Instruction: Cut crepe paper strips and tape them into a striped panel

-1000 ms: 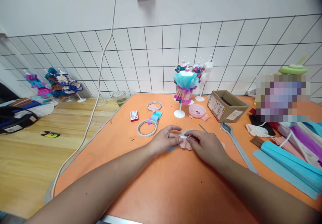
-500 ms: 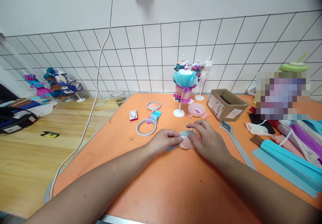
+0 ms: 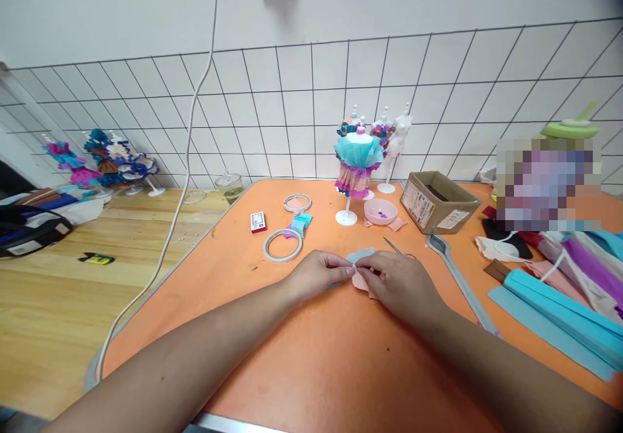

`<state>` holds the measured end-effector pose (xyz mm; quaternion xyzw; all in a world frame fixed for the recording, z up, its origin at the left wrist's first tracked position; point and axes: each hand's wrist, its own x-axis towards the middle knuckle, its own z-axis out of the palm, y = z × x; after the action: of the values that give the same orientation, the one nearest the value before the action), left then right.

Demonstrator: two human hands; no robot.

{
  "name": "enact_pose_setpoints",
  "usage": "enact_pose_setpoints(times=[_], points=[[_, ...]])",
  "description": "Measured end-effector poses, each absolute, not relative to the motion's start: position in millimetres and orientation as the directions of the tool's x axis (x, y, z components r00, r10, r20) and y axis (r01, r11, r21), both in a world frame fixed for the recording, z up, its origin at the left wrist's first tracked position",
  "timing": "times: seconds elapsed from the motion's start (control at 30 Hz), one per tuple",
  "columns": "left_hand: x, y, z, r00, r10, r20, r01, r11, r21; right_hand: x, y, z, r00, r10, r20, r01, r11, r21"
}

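Between both hands is a small piece of thin, paper-like material with a pink part (image 3: 361,282) and a light blue part (image 3: 361,253). My left hand (image 3: 318,272) pinches its left side between thumb and forefinger. Its upper middle is gathered in the closed fingertips of my right hand (image 3: 402,284), which meet the left fingertips. Fingers cover much of the piece. Just beyond my right hand lies a pointed metal tool (image 3: 392,245), probably scissors, its near part mostly hidden.
A dress form in a turquoise and pink paper dress (image 3: 359,154) stands ahead, beside a pink bowl (image 3: 380,211) and a cardboard box (image 3: 438,202). Tape rolls (image 3: 267,249) and a small red-white box (image 3: 258,222) lie left. Folded coloured sheets (image 3: 559,309) lie right.
My right fingers have come in from spread to a pinch against the left fingertips, bunching the piece together. The pointed tool behind the right hand now shows.
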<state>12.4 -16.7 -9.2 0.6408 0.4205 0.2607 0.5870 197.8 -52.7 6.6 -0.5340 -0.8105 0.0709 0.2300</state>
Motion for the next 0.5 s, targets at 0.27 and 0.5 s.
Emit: enact_pose_setpoints(times=[0.27,0.5], points=[[19.5,-20.6,-10.0,0.452,0.889,-0.069,0.313,-0.086,0.946,195.5,-53.8,5.5,-0.283,0.920,0.271,0.828,0.377,-0.416],[21.8,-23.1,-14.5,0.455,0.891,0.002,0.402,-0.207,0.892,195.6,-53.1,6.2,-0.288,0.930,0.227,0.830,0.360,-0.426]])
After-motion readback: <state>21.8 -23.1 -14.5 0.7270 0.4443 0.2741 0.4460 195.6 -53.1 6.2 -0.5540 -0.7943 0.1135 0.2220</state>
